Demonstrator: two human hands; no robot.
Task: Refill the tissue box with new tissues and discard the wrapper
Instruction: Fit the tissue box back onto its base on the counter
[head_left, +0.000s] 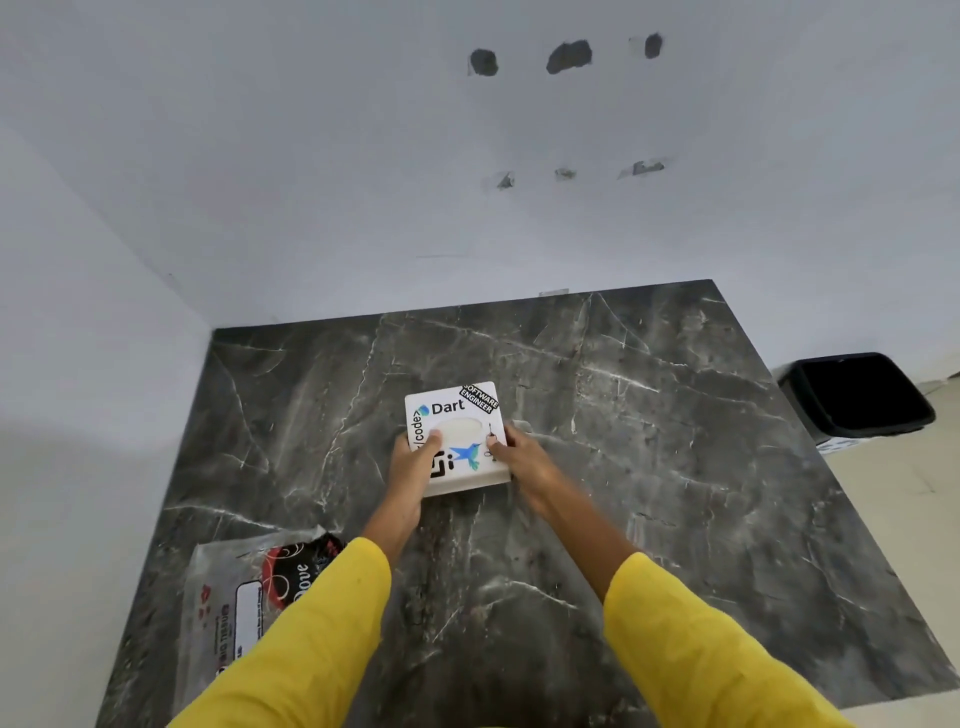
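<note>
Clasping the tissue box (457, 436) between left hand (415, 462) and right hand (519, 457).

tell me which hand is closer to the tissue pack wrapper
Left. The left hand grips the tissue box's left side, up and right of the wrapper; the right hand is farther right.

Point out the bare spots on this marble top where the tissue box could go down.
Bare marble table lies right of the tissue box toward the black bin, behind it to the wall, and left of it. It is crowded only at the near-left corner, under the wrapper. Both hands grip the box.
</note>
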